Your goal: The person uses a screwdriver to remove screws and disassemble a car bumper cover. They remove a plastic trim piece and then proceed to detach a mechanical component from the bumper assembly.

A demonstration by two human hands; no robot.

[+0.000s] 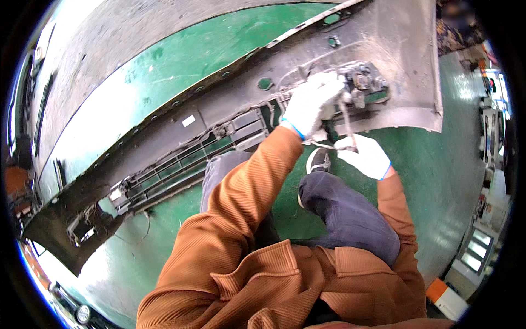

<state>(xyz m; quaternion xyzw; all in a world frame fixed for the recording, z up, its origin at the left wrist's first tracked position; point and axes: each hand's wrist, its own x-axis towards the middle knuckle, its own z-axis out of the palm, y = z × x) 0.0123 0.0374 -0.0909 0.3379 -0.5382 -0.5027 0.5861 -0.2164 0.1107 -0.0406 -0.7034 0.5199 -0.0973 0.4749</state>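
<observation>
A long, bent, dirty grey plastic car panel point(224, 96) stretches over the shiny green floor point(219, 39), with a dark plastic grille with thin bars point(245, 120) set in its middle. Next, the left hand in a white cloth glove point(315, 103) bends its fingers beside a lumpy grey part point(366, 79) sitting in the panel's right end, but I can't tell what it grips. The right hand in a white cloth glove point(366, 157) is closed round the low end of a thin grey cord point(347, 119).

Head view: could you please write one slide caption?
Left hand over a dusty bumper panel, right hand holding a cable-like strand, both white-gloved.
</observation>
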